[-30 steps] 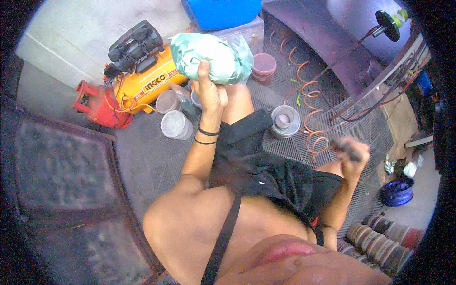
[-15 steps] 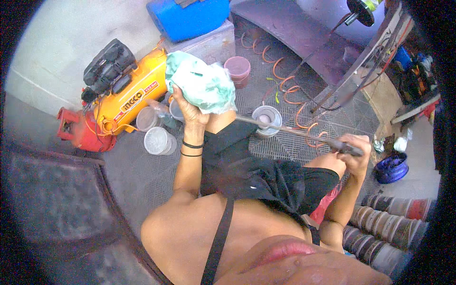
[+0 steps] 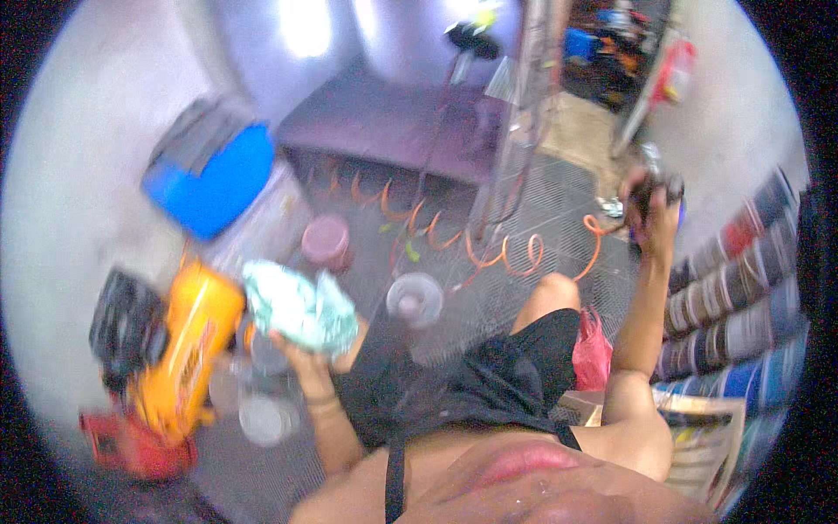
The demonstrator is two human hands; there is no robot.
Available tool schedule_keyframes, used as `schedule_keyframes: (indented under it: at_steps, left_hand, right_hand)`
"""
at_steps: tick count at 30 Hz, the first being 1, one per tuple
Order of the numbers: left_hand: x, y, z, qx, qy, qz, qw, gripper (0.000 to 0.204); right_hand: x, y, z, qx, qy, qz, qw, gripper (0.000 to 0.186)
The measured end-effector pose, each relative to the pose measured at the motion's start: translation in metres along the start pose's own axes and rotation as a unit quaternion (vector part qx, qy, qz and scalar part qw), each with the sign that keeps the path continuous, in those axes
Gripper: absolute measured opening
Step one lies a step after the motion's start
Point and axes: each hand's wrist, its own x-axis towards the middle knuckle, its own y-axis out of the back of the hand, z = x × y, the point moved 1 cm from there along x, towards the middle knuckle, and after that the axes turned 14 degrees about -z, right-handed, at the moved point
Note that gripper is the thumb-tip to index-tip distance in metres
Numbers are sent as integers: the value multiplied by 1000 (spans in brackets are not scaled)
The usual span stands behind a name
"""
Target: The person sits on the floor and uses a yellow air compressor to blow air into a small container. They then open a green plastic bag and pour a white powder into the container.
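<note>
The picture is blurred by motion. My left hand (image 3: pixel 304 358) is closed on a crumpled pale-green plastic bag (image 3: pixel 297 306), held over my left leg. My right hand (image 3: pixel 651 225), raised at arm's length to the right, grips a dark hand tool (image 3: pixel 656 190) with a silvery part on top; its exact kind is unclear. A coiled orange hose (image 3: pixel 532 255) runs across toward that hand. Below and beyond the bag are a pink bucket (image 3: pixel 325 240) and several pale tubs, one of them (image 3: pixel 415 301) near my knees.
An orange compressor (image 3: pixel 188 349), red gas cylinder (image 3: pixel 140 444) and blue container (image 3: pixel 218 179) are at left. A purple ledge (image 3: pixel 367 131) stands ahead, beside a metal frame (image 3: pixel 524 105). Stacked cans (image 3: pixel 729 266) line the right, near a pink bag (image 3: pixel 592 354).
The view has swung up and rightward, so the compressor sits lower in it. My right hand with the tool has risen and reached farther forward; my left hand still holds the bag.
</note>
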Motion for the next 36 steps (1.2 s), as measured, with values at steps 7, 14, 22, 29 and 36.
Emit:
schedule_keyframes:
  at_steps: [7, 14, 22, 29, 36]
  left_hand:
    - [-23, -12, -6, 81, 11, 21, 996, 99]
    - [-28, -19, -25, 44, 31, -9, 999, 95]
    - [-33, -24, -39, 33, 38, -4, 999, 97]
    - [-43, -10, -37, 51, 46, 25, 997, 101]
    - [-29, -34, -44, 64, -17, -6, 998, 96]
  right_hand:
    - [138, 10, -94, -342, 38, 264, 901, 40]
    - [354, 8, -128, -496, 34, 305, 812, 65]
    - [419, 27, -90, -558, -47, 241, 792, 75]
    - [190, -18, -13, -496, 99, 111, 856, 58]
    - [-306, 68, 231, -186, -212, 222, 933, 69]
